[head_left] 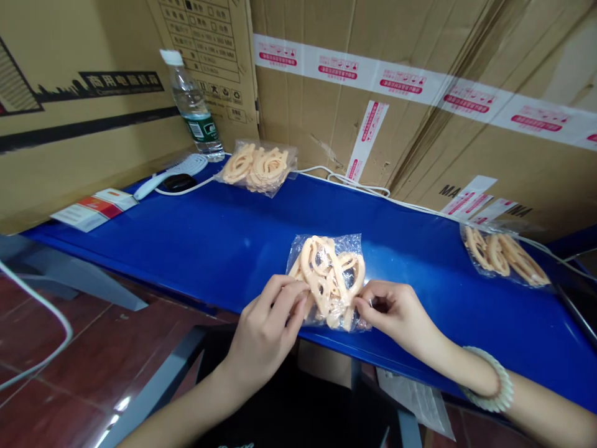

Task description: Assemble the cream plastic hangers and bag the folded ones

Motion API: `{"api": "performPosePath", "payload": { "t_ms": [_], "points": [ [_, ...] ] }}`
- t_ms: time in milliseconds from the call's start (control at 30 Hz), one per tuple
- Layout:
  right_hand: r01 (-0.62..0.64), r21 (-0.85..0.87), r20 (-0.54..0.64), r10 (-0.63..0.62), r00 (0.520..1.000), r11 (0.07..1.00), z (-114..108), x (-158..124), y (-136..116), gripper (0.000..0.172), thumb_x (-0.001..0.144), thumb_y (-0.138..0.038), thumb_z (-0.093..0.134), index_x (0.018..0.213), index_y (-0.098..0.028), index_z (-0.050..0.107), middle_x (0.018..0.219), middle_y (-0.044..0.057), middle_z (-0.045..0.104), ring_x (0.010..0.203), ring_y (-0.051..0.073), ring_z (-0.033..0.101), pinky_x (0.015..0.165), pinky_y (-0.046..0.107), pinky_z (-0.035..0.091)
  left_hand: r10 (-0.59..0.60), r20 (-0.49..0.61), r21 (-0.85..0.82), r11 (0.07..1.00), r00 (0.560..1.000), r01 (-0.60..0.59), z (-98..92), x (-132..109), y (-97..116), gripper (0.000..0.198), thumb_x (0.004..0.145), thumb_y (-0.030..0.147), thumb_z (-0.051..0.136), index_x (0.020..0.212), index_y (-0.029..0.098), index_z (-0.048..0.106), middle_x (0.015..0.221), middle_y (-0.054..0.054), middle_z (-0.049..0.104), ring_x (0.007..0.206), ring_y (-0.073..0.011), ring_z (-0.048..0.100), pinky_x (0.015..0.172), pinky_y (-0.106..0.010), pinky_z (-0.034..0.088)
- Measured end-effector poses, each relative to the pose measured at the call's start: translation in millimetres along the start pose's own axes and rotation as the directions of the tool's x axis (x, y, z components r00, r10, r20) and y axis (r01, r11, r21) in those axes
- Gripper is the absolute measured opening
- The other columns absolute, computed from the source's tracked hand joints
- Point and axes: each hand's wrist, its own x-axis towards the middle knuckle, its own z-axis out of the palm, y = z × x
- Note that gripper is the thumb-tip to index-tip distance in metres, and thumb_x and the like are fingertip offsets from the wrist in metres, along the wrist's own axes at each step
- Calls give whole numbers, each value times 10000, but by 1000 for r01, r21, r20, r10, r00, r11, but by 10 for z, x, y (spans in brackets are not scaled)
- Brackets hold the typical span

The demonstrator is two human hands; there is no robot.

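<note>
A clear plastic bag (326,283) of cream-coloured looped pieces lies near the front edge of the blue table. The pieces are flat, with oval openings and small holes; their exact kind I cannot make out. My left hand (275,314) pinches the bag's lower left side between thumb and fingers. On the opposite side, my right hand (396,311) has its thumb and forefinger closed on the bag's right edge. Part of each bag edge is hidden behind the fingertips.
At the back stand a second bag of pieces (261,167) and a water bottle (198,115). A white hairbrush (172,174) and a small card box (96,208) lie left. Another bag (506,254) is at right. Cardboard boxes (326,118) and a white cable (410,205) border the table (196,230).
</note>
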Motion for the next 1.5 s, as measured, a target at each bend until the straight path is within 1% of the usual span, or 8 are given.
{"api": "performPosePath", "payload": {
  "t_ms": [233,433,533,700,900,1033,1300,1500],
  "points": [
    [102,-217,-69,-120,990,971,39,-11,9,287,945,-292,626,683,-187,574,654,-2,622,560,119,528,530,249,378,259,273,-120,965,926,-234,-174,76,-295,304,954,29,535,1218,166,594,1440,-169,497,1381,-319,469,1070,-504,509],
    [180,-296,-107,-220,970,938,80,-55,42,163,995,-299,620,873,-194,594,772,17,643,631,143,587,565,257,459,374,371,-168,927,850,-335,-214,78,-503,581,922,-10,478,1440,250,511,1539,-142,440,1435,-338,403,1096,-579,494],
    [246,-456,-161,-351,922,855,72,-59,95,198,981,-315,645,1126,-190,590,1006,101,654,889,228,657,718,342,568,367,431,-127,929,824,-347,-229,77,-517,640,916,0,469,1495,272,476,1589,-120,414,1442,-360,382,1087,-604,496],
    [481,-631,99,-551,829,609,-31,42,188,416,1011,-141,535,1418,-226,519,1432,170,549,1448,322,423,1109,579,465,398,481,-112,912,781,-395,-286,147,-554,567,965,67,486,1510,221,461,1618,-98,411,1457,-342,379,1142,-579,455],
    [542,-645,291,-482,826,539,-149,101,234,601,992,-3,392,1543,-240,440,1533,155,512,1525,286,318,1178,605,378,428,551,-97,885,716,-455,-338,205,-652,584,1017,261,528,1576,239,362,1594,-75,460,1466,-354,388,1130,-577,450],
    [568,-583,361,-441,821,580,-207,94,182,708,911,29,378,1585,-188,367,1595,178,422,1540,277,280,1182,560,391,427,574,-112,886,698,-450,-356,223,-658,818,919,529,667,1596,218,327,1613,-114,422,1526,-430,267,1160,-636,393],
    [624,-486,491,-399,774,612,-180,-55,54,831,834,-244,520,1605,-60,268,1652,246,270,1567,365,145,1201,629,298,486,567,-159,857,666,-490,-390,148,-681,639,951,120,570,1558,183,379,1580,-121,470,1532,-374,286,1152,-592,436],
    [626,-548,437,-448,780,555,69,-301,21,841,875,-403,643,1584,-72,334,1621,266,335,1543,410,213,1154,618,394,586,329,-180,809,741,-560,-374,-30,-733,440,987,121,569,1401,271,565,1347,-52,696,1388,-280,511,1047,-486,542]
  ]
}}
